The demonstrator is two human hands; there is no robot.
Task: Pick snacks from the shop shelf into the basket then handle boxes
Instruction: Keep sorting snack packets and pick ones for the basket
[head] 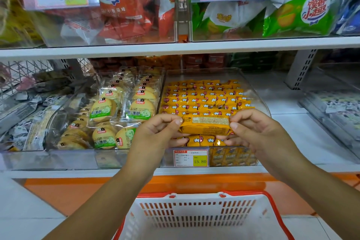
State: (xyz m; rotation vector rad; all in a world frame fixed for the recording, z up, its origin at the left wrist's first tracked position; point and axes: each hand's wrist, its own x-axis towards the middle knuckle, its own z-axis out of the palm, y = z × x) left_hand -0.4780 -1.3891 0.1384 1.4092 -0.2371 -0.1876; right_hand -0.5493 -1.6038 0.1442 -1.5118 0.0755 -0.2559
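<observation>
A yellow snack packet [206, 125] is held level in front of the shelf, its printed back facing me. My left hand [159, 132] pinches its left end and my right hand [253, 130] pinches its right end. Behind it, a clear bin [253, 87] holds several rows of the same yellow packets [204, 97]. Below my arms sits a white basket with a red rim [196, 214]; the part of its inside that shows has nothing in it.
A clear bin of round biscuit packs [120, 107] stands left of the yellow packets. The upper shelf [175, 48] carries bins of red bags [124, 2] and green bags [298, 15]. A price tag reading 15.80 [191, 158] hangs on the yellow bin's front.
</observation>
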